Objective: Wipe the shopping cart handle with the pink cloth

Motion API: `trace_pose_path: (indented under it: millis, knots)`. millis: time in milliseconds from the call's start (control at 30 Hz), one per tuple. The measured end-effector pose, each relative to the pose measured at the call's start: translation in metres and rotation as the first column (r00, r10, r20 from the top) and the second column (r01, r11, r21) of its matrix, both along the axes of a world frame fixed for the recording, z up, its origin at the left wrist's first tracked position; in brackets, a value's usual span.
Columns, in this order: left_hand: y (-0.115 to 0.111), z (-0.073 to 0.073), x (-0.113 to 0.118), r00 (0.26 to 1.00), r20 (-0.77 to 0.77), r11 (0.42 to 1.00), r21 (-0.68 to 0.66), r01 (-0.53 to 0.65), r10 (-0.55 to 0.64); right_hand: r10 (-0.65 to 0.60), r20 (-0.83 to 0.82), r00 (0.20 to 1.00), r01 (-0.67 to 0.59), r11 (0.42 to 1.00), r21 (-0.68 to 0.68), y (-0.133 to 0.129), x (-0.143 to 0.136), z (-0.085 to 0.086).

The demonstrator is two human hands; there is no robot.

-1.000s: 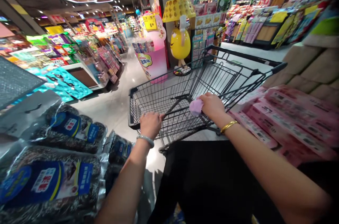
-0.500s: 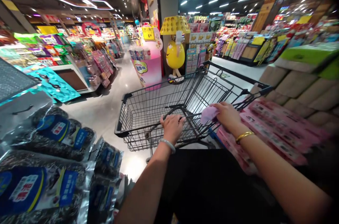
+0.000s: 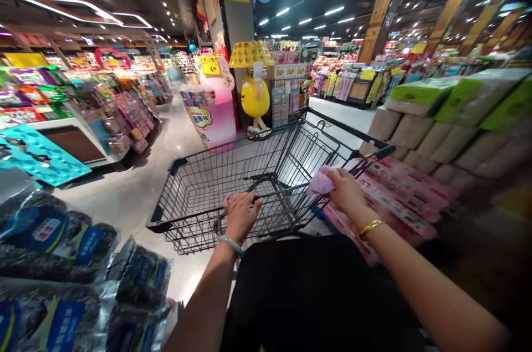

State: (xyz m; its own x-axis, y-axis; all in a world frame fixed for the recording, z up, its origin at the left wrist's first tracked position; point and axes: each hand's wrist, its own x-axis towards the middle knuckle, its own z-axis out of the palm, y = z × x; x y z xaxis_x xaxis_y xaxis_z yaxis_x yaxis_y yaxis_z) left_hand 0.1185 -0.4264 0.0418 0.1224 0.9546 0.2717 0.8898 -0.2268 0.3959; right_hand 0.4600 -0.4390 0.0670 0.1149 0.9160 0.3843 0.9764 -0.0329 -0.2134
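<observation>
Black wire-mesh shopping cart (image 3: 178,164) lying just ahead of both hands, long axis slanting away rightward. Left hand (image 3: 241,215) loosely curling over near rail (image 3: 286,190); right hand (image 3: 348,192), mostly closed, holding lilac cloth (image 3: 319,182) there.

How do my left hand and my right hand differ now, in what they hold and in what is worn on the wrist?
The left hand holds no cloth and lies over the near bar of the shopping cart; the right hand grips a lilac cloth.
The left wrist wears a pale bangle, the right a gold bangle.
Both hands are bare and at the cart's near side.
</observation>
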Motion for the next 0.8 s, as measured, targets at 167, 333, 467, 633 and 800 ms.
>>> trace_pose_path:
  millis: [167, 333, 467, 633, 800]
  knots:
    - [0.0, 0.001, -0.019, 0.999, -0.039, 1.0, 0.003, 0.009, -0.009, 0.164, 0.08, 0.983, -0.156, 0.983, -0.1, -0.015, 0.003, 0.015]
    - [-0.008, 0.01, -0.024, 0.99, -0.1, 0.995, -0.006, -0.096, 0.095, 0.012, 0.19, 0.982, 0.002, 0.997, -0.072, -0.034, -0.016, 0.018]
    - [-0.024, 0.015, 0.02, 0.984, -0.063, 0.981, 0.116, -0.156, 0.164, 0.093, 0.207, 0.974, -0.086, 0.995, -0.044, -0.05, -0.045, 0.007]
    - [-0.039, 0.008, 0.108, 0.983, 0.055, 0.981, 0.091, 0.171, -0.176, 0.04, 0.259, 0.965, -0.082, 0.985, 0.153, -0.063, -0.042, -0.013]
    - [-0.032, 0.003, 0.133, 0.974, 0.134, 0.982, 0.063, 0.177, -0.184, 0.027, 0.148, 0.989, -0.085, 0.913, 0.399, -0.069, -0.027, -0.057]
